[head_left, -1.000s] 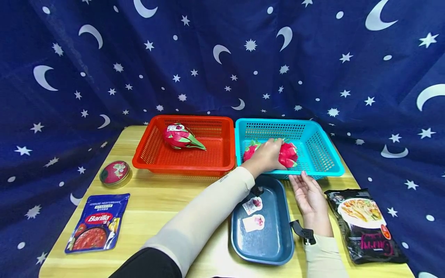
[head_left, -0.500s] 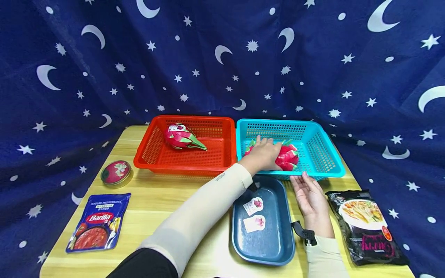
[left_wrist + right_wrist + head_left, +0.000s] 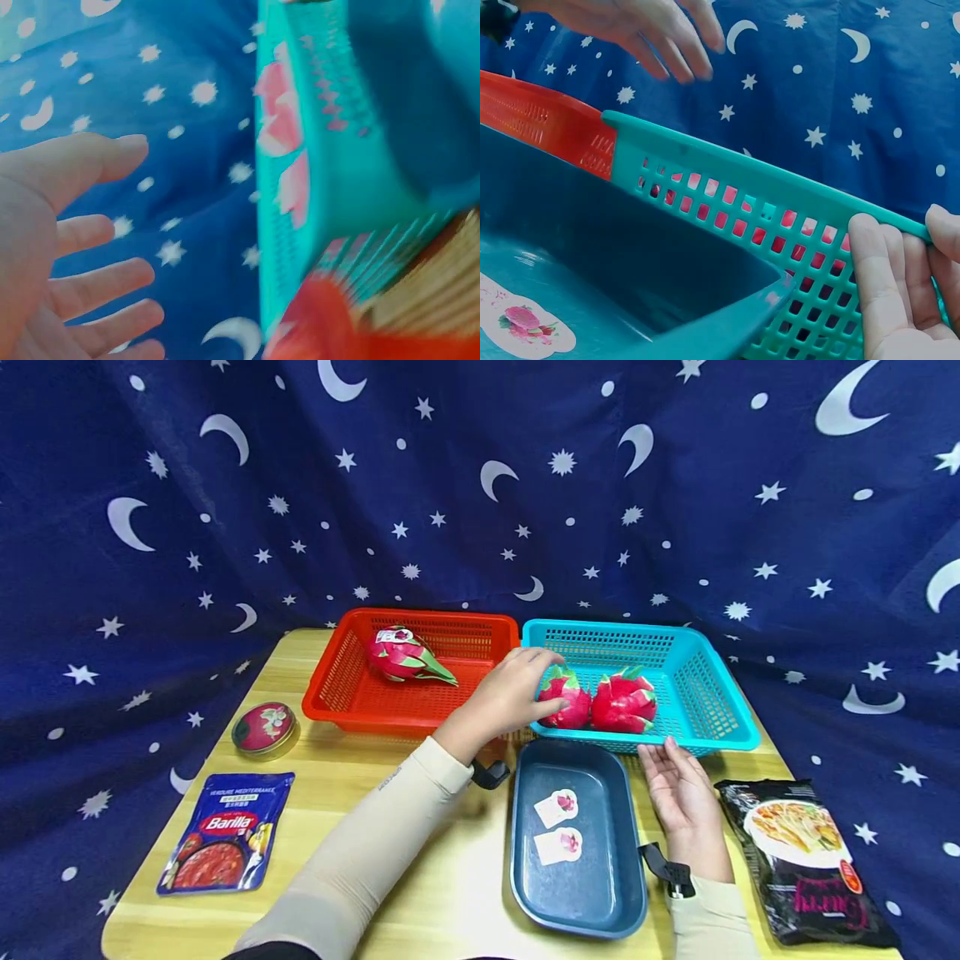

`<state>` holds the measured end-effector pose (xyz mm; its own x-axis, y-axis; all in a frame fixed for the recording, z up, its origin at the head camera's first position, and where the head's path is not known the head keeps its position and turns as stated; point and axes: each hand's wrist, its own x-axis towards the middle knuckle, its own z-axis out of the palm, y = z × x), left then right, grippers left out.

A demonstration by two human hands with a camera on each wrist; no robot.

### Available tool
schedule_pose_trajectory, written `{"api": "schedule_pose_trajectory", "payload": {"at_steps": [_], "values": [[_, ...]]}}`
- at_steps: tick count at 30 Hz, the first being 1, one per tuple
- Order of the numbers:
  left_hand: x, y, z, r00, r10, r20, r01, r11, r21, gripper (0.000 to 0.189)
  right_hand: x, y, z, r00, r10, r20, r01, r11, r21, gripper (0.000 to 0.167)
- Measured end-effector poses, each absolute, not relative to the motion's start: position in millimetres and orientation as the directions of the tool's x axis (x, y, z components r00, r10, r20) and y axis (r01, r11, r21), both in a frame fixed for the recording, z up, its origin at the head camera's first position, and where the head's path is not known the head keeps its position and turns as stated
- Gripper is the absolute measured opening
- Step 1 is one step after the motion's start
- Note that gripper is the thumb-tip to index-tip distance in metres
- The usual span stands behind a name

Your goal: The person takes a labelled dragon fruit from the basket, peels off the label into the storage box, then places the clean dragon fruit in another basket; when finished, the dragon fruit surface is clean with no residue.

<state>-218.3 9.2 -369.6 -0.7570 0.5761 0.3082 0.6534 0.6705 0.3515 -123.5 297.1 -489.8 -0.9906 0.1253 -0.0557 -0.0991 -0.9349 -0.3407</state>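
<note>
My left hand hovers with spread fingers over the inner edges of the two baskets, holding nothing. Just right of its fingertips, two pink dragon fruits lie side by side in the turquoise basket. My right hand is palm up, its fingers resting against that basket's front wall, the thumb at the rim. A third dragon fruit, bearing a white label, lies in the red basket. Two fruit-picture labels lie inside the dark blue tray in front.
At the left of the wooden table are a round tin and a blue Barilla pouch. A black noodle packet lies at the right, beside my right forearm. A starry blue cloth hangs behind.
My left hand has come off the dragon fruits in the turquoise basket and moved left, leaving both fruits in view. The right hand stays at the basket's front; the head view has shifted slightly.
</note>
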Motion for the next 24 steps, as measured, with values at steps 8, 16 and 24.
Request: {"api": "schedule_pose_trajectory", "payload": {"at_steps": [8, 16, 24], "values": [[-198, -63, -354, -0.743, 0.423, 0.519, 0.662, 0.576, 0.479, 0.036, -124, 295, -490, -0.991, 0.122, -0.047, -0.102, -0.944, -0.313, 0.015], [-183, -116, -387, -0.763, 0.177, 0.622, 0.610, 0.516, 0.602, 0.010, -122, 295, -492, -0.989, 0.135, -0.068, -0.107, -0.945, -0.310, 0.016], [-157, -161, -423, -0.834, -0.155, 0.529, 0.395, 0.502, 0.769, 0.013, -125, 294, -492, -0.988, 0.138, -0.062, -0.110, -0.935, -0.338, 0.013]]}}
